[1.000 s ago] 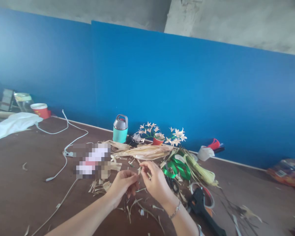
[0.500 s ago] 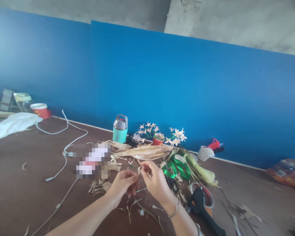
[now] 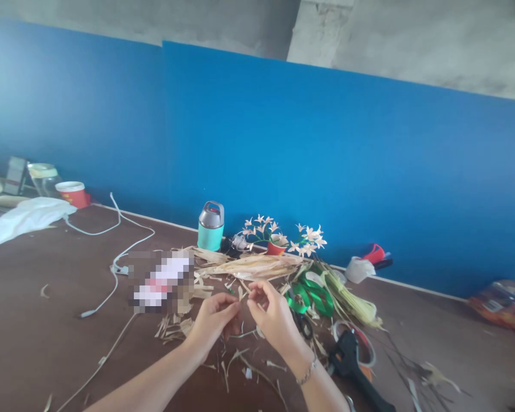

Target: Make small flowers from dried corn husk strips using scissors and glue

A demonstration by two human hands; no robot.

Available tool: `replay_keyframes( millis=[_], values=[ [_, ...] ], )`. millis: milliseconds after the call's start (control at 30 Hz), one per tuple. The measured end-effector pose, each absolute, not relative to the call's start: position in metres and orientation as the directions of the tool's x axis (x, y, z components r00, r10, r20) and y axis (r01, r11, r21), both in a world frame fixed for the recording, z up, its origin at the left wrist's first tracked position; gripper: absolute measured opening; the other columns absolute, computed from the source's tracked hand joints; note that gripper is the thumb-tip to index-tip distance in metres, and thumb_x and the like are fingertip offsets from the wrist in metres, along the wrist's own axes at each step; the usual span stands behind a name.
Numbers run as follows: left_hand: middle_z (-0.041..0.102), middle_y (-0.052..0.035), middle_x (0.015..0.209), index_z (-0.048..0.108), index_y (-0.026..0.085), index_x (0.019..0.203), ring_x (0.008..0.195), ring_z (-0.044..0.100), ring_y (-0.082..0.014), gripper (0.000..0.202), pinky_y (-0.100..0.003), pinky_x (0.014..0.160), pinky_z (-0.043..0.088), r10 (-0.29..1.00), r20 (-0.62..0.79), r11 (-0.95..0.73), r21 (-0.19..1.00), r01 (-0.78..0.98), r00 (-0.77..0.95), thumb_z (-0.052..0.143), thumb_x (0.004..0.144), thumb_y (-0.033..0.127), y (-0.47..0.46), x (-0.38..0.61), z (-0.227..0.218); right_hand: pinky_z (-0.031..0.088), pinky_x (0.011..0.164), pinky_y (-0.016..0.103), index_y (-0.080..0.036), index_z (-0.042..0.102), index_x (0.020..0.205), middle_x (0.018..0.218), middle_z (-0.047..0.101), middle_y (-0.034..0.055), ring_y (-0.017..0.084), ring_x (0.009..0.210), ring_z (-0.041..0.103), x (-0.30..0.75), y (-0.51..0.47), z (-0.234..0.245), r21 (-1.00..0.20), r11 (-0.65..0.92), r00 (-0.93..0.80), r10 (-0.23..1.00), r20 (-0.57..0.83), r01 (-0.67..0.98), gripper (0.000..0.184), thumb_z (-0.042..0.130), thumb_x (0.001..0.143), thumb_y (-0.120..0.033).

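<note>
My left hand (image 3: 214, 321) is closed, thumb pressed to its curled fingers. A small pale strip of dried husk (image 3: 241, 290) stands up at its fingertips. Just to the right, my right hand (image 3: 271, 313) is curled with thumb and fingers drawn together; what they hold, if anything, is too small to make out. The two hands are a small gap apart above the table. Beyond them lies a bundle of dried husks (image 3: 257, 266), with husk scraps (image 3: 174, 329) around. Behind it, white artificial flowers (image 3: 311, 234) on green stems lean from a red cup (image 3: 277, 247).
Right of my hands lie green ribbon (image 3: 311, 294), black-handled scissors (image 3: 304, 326), a tape roll (image 3: 371, 349), a black glue gun (image 3: 349, 360) and a pale green fibre bundle (image 3: 356, 300). A turquoise flask (image 3: 210, 234) stands at the back. White cable (image 3: 114, 280) runs across the left.
My hands have moved slightly apart, the right one shifting a little to the right. The husk strip at the left fingertips shows more clearly. The view has shifted slightly.
</note>
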State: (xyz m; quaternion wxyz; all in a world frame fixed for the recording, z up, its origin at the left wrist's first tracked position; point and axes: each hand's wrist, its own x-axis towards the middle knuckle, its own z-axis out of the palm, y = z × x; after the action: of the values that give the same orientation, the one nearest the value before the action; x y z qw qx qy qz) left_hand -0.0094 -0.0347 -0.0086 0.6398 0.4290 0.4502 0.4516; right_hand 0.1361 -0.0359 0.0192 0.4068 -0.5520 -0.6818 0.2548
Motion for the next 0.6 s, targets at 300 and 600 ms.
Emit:
replay_keyframes(
  millis=[300,600],
  values=[
    [0.062,0.0028,0.057,0.059,0.015,0.075,0.042,0.057,-0.0103,0.026,-0.016,0.034,0.035,0.974,-0.133,0.169,0.966,-0.194,0.185,0.066,0.067,0.039,-0.035,-0.011,-0.009,0.04,0.058,0.024,-0.015,0.065,0.075,0.064,0.062,0.0009,0.013,0.06,0.052,0.131,-0.036,0.022,-0.975,-0.06,-0.049,0.996,-0.072,0.214,0.015,0.061,0.066,-0.027],
    [0.061,0.003,0.052,0.06,0.016,0.07,0.044,0.056,-0.0107,0.029,-0.019,0.043,0.039,0.963,-0.172,0.216,0.953,-0.213,0.207,0.071,0.061,0.041,-0.036,-0.01,-0.007,0.034,0.054,0.022,-0.016,0.064,0.067,0.06,0.058,-0.0015,0.01,0.056,0.047,0.136,-0.037,0.032,-0.984,-0.162,-0.032,0.986,-0.165,0.074,0.019,0.057,0.07,-0.034]
  ],
)
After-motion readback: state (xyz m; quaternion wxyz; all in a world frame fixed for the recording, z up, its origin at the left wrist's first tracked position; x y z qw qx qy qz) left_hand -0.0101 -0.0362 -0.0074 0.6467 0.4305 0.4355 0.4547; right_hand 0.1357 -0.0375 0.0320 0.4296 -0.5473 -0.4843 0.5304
